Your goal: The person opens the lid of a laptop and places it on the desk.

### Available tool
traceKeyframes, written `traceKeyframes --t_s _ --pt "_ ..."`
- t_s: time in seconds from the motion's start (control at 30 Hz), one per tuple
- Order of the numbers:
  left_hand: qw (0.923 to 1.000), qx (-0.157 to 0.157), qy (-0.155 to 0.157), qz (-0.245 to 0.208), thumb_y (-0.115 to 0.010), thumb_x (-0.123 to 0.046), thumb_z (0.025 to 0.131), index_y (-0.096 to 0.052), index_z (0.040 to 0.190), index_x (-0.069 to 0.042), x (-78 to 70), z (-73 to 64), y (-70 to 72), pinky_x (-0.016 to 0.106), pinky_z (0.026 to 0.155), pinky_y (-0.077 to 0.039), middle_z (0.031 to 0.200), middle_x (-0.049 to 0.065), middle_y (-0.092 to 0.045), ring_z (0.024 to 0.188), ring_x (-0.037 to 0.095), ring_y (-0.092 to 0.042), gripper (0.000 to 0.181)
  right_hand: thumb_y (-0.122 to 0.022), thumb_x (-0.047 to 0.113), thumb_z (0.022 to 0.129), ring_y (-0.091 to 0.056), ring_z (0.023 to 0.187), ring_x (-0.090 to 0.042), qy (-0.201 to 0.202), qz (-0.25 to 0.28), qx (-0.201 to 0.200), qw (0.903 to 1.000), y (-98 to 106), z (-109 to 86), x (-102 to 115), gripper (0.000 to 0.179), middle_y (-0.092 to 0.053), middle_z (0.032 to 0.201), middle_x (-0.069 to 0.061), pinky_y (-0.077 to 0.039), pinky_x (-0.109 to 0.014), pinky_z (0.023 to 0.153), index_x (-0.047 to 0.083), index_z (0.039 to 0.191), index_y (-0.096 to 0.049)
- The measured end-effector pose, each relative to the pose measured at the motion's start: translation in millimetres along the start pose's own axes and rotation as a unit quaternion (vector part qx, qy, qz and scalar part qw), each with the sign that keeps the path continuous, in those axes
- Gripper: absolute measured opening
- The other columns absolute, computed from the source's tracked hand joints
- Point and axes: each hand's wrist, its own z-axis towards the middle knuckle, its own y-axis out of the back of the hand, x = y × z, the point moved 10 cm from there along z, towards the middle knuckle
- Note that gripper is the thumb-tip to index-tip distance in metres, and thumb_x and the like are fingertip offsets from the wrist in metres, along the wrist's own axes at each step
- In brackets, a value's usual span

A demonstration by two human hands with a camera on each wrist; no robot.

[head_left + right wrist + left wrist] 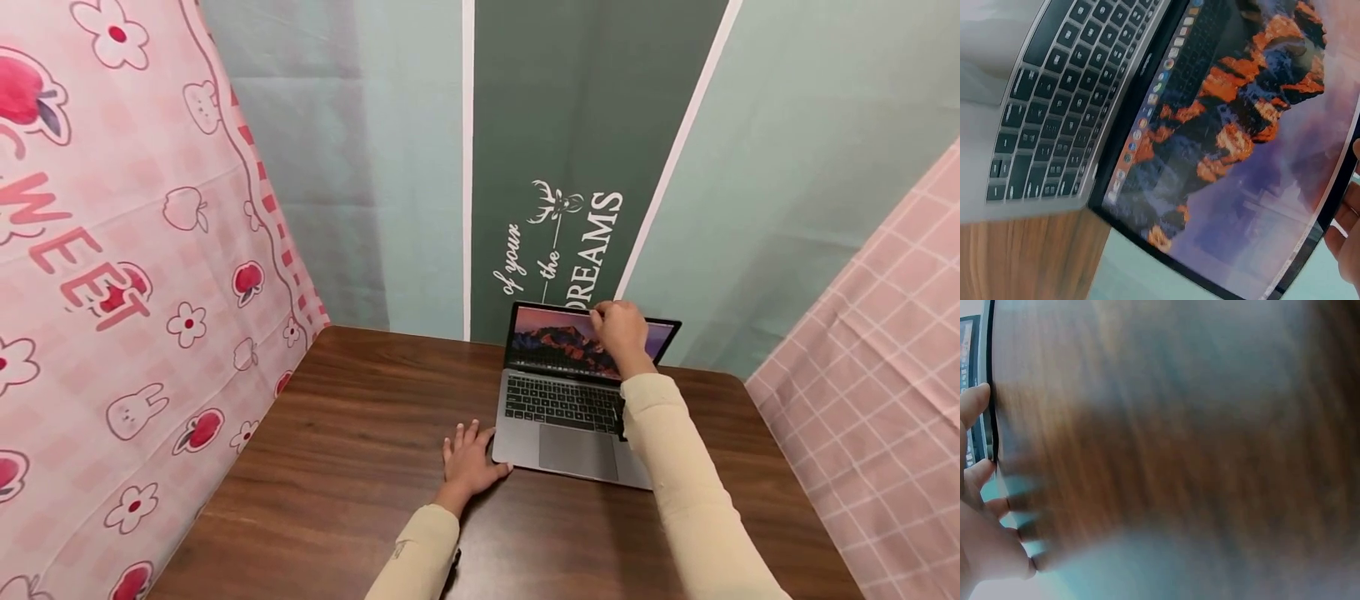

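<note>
A grey laptop (pixel 517 433) stands unfolded on the wooden table, its lit screen (pixel 547 333) showing a mountain picture. My right hand (pixel 622 329) pinches the top edge of the screen. In the right wrist view, the thumb lies at the black bezel and the fingers (pixel 1341 219) reach round the edge. My left hand (pixel 468 462) rests spread at the laptop's front left corner, with the thumb by the front edge and a fingertip by the left side. The left wrist view shows this hand (pixel 991 537) beside the laptop's edge (pixel 988 362).
The brown wooden table (pixel 345 417) extends around the laptop. A green curtain (pixel 405 208) with printed words hangs close behind the screen. Pink patterned cloth (pixel 150 250) lines the left side, and a pink checked cloth (pixel 885 375) the right.
</note>
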Motion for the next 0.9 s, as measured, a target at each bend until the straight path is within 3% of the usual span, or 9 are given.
traceKeyframes --t_s 0.27,0.6,0.9 --pt "0.9999 0.006 0.000 -0.011 -0.071 -0.045 0.075 -0.052 0.133 -0.014 -0.4 -0.6 1.7 0.062 0.101 -0.011 0.144 0.016 -0.034 0.134 0.040 -0.018 0.068 -0.057 0.010 0.089 -0.056 0.085 -0.039 0.045 0.037 -0.046 0.9973 8 -12.8 -4 0.019 -0.065 0.091 -0.022 -0.045 -0.050 0.074 -0.002 0.099 -0.069" --pt "1.0000 -0.001 0.004 -0.002 -0.072 -0.042 0.074 -0.057 0.128 -0.013 3.6 -5.1 3.1 0.061 0.100 -0.015 0.141 0.019 -0.037 0.132 0.041 -0.023 0.062 -0.062 0.004 0.085 -0.053 0.099 -0.041 0.087 0.052 -0.068 0.9925 12 -37.2 2 0.020 -0.063 0.102 -0.023 -0.042 -0.051 0.083 -0.005 0.102 -0.067" --pt "1.0000 -0.004 -0.004 -0.004 -0.072 -0.041 0.076 -0.059 0.126 -0.013 0.8 -3.4 6.5 0.061 0.100 -0.016 0.141 0.019 -0.038 0.132 0.041 -0.024 0.059 -0.062 0.004 0.085 -0.052 0.099 -0.042 0.075 0.064 -0.080 0.9919 14 -36.7 -2 0.021 -0.062 0.102 -0.024 -0.040 -0.052 0.085 -0.005 0.103 -0.067"
